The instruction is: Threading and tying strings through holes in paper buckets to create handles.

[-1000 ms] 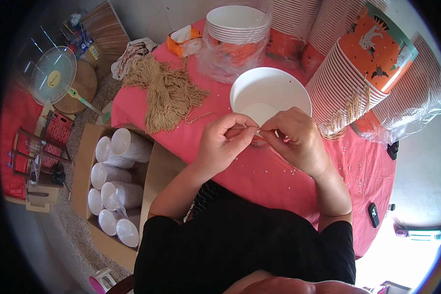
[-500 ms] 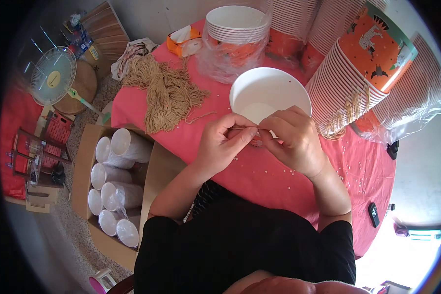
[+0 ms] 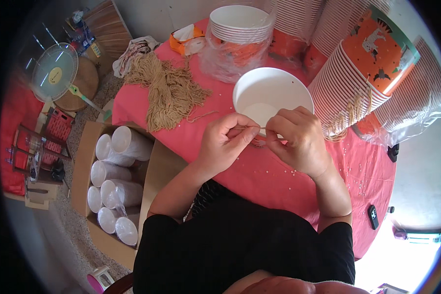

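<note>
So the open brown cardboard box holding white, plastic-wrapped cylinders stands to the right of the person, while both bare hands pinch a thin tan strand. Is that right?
Not quite: the head view shows the open brown cardboard box holding white, plastic-wrapped cylinders to the left of the person. The bare left hand and bare right hand do pinch a thin tan strand.

Fingers (image 3: pixel 246 136) now farther apart along the cord (image 3: pixel 263 128)

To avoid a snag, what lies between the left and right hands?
In the head view, a short stretch of thin tan cord bridges the gap from the left hand to the right hand.
</note>
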The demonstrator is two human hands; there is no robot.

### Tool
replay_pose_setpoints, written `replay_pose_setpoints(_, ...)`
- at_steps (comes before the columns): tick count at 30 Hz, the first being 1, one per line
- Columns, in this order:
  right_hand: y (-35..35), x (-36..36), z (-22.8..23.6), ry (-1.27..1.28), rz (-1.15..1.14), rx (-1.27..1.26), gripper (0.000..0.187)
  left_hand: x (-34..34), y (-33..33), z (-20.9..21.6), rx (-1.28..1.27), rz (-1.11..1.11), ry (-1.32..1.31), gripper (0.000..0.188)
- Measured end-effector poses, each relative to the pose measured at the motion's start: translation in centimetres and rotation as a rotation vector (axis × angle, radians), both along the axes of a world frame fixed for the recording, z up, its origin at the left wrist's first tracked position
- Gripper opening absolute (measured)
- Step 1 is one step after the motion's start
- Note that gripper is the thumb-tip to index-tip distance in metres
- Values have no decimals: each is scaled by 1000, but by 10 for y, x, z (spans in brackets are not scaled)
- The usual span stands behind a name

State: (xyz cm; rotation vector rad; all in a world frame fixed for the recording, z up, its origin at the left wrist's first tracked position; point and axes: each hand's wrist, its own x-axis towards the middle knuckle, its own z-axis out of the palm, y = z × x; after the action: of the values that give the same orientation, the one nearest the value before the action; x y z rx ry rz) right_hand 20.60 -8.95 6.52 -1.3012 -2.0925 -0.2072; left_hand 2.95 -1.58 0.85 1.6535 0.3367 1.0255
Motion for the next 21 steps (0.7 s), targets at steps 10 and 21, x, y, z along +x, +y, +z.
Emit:
replay_pose_setpoints(10, -3, 9, 2, 114, 27, 6, 13, 1, 0, -3, -34, 23, -13, 7)
replay_pose_setpoints(21, -5, 8, -1, 34, 47, 29, 15, 1, 4, 0, 136, 97, 78, 5)
